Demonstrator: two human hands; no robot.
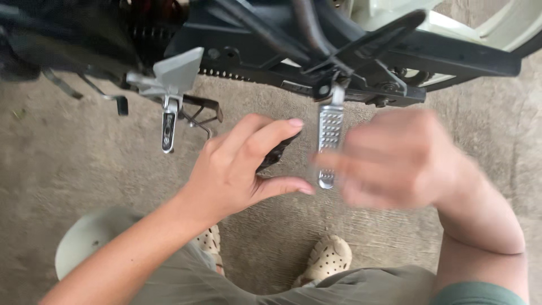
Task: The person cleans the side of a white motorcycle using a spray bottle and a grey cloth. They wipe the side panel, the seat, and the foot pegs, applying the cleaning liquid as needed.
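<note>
My left hand (240, 164) is curled around a small black part (276, 152), gripping it between fingers and thumb just left of a silver ridged footpeg (329, 133) that hangs from the motorcycle's black frame (451, 56). My right hand (395, 158) is blurred by motion, right of that footpeg, its fingertips close to the peg's lower end; whether it holds anything is unclear. A second, black-topped footpeg (168, 130) with a silver bracket (175, 73) sits further left.
The motorcycle's underside and frame span the top of the view above a concrete floor (68, 164). A pale round stool edge (84, 237) shows at lower left. My feet in beige perforated clogs (327, 257) rest below the hands.
</note>
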